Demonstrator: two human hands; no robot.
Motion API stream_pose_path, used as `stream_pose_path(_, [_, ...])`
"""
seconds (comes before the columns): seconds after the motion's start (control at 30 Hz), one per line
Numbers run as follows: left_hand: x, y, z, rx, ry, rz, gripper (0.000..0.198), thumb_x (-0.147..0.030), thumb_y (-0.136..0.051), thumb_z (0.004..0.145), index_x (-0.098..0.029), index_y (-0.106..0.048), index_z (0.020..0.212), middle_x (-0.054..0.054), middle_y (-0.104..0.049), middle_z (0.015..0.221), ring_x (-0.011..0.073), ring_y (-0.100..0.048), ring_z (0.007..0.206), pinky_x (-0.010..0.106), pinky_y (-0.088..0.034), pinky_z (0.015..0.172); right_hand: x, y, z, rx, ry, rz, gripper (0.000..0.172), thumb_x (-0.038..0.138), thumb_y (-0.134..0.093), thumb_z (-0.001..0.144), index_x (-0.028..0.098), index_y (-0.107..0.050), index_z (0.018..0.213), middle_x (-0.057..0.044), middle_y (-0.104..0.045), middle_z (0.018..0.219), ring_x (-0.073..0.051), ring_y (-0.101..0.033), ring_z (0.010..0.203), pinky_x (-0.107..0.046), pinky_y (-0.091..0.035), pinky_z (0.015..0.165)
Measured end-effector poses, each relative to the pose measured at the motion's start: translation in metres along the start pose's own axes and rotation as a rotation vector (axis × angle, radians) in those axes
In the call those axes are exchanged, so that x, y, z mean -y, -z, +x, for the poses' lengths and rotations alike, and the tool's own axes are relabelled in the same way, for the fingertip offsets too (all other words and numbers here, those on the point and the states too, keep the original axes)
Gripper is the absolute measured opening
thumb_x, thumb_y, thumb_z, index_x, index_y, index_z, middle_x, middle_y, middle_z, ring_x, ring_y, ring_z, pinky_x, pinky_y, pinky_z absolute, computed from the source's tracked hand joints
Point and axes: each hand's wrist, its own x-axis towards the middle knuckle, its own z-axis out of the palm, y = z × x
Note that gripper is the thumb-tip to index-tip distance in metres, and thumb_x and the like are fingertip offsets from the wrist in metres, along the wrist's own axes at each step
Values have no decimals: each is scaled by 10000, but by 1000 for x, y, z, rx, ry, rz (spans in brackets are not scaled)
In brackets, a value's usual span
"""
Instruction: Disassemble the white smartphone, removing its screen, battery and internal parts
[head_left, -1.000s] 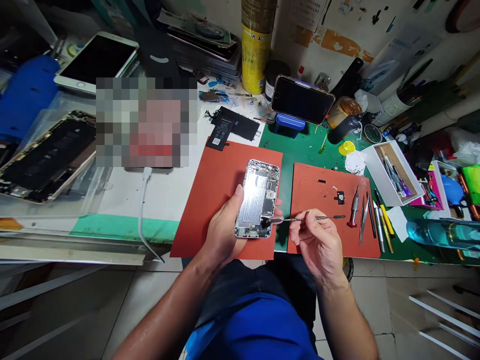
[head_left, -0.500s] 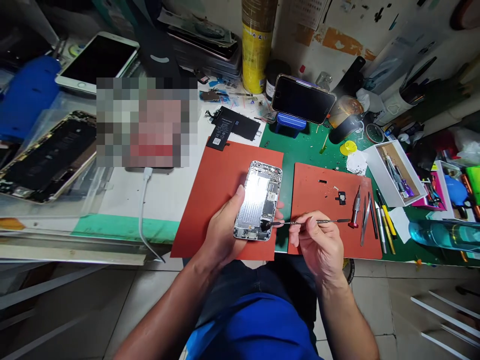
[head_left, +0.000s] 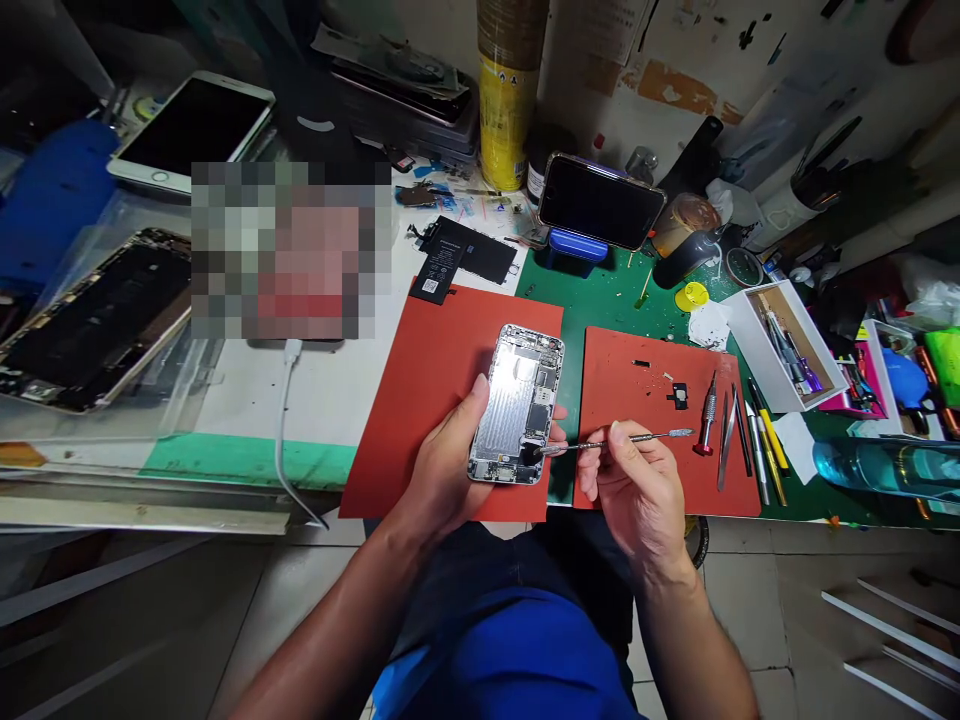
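My left hand grips an opened phone body by its sides, thumb on the left edge and fingertips showing past the right edge. The phone's silver interior faces up. In my right hand a thin metal pry tool is pinched between thumb and fingers. Its left tip meets a black part near the phone's lower right corner. The left red mat lies beneath the phone. A black battery rests at that mat's upper left corner.
On the right red mat lie small parts, a screwdriver and tweezers. Behind it, a phone leans on a blue stand. A tool box and a bottle are at right; a white cable is at left.
The tool in my right hand has turned slightly, so its flat right end now shows brighter. My left hand and the phone hold nearly the same place.
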Motion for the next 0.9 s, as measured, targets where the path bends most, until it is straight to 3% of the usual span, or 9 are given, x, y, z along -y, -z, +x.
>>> stream_pose_path(0.1, [1, 2, 0, 10, -5, -3, 644, -620, -554, 1071, -58, -756, 1314, 245, -821, 1137, 345, -835, 930, 464, -709, 861, 6, 1, -6, -58, 16, -48, 300, 498, -867, 924, 205, -829, 872, -20, -730, 685, -136, -639, 521, -266, -524, 503])
stream_pose_path(0.23, [-1, 6, 1, 134, -29, 13, 662, -671, -574, 1049, -95, -747, 1326, 236, -819, 1163, 314, -829, 828, 414, -703, 738, 30, 9, -17, -175, 265, -169, 436, 550, -703, 1050, 207, -788, 795, -51, -712, 826, -156, -666, 708, -318, -577, 693])
stream_pose_path(0.3, [-2, 8, 1, 213, -28, 29, 657, -684, -580, 1041, -97, -767, 1271, 237, -822, 1139, 291, -818, 771, 369, -684, 671, 46, 13, -19, -145, 353, -192, 476, 539, -667, 1072, 215, -722, 728, -62, -709, 882, -183, -688, 789, -349, -583, 758])
stream_pose_path(0.33, [-3, 9, 0, 252, -20, 37, 646, -679, -577, 1043, -97, -775, 1243, 236, -824, 1115, 277, -810, 735, 349, -671, 638, 53, 15, -18, -117, 362, -201, 468, 528, -675, 1069, 221, -695, 716, -59, -705, 881, -180, -676, 766, -345, -567, 723])
stream_pose_path(0.43, [-6, 13, -1, 392, 62, 57, 620, -651, -559, 1058, -88, -791, 1175, 229, -828, 1006, 259, -784, 630, 328, -644, 570, 67, 17, -7, -72, 296, -312, 404, 526, -729, 1040, 228, -718, 767, 7, -601, 694, -114, -470, 547, -290, -386, 528])
stream_pose_path(0.57, [-9, 17, -3, 542, 217, 52, 581, -609, -564, 1064, -95, -773, 1237, 235, -828, 999, 305, -821, 728, 340, -659, 566, 73, 13, 18, 98, 106, -465, 395, 609, -802, 955, 215, -815, 975, 106, -335, 497, -95, -262, 508, -271, -222, 499])
stream_pose_path(0.63, [-10, 19, -3, 596, 275, 71, 578, -604, -574, 1060, -98, -761, 1270, 243, -829, 1016, 324, -832, 782, 345, -664, 564, 75, 12, 30, 250, -6, -486, 475, 668, -791, 933, 197, -821, 986, 112, -325, 510, -82, -204, 506, -270, -160, 494])
stream_pose_path(0.73, [-9, 21, -2, 620, 319, 127, 576, -590, -569, 1064, -87, -755, 1273, 258, -827, 1023, 330, -833, 785, 350, -665, 553, 75, 13, 42, 407, -138, -487, 519, 687, -788, 920, 181, -767, 805, 96, -371, 560, -65, -164, 514, -273, -109, 486])
stream_pose_path(0.9, [-10, 17, -1, 586, 377, 170, 655, -661, -524, 1062, -102, -752, 1315, 271, -823, 1065, 325, -835, 779, 335, -658, 545, 68, 20, 45, 439, -203, -457, 512, 644, -846, 883, 177, -703, 732, 88, -409, 581, -60, -203, 519, -257, -125, 480])
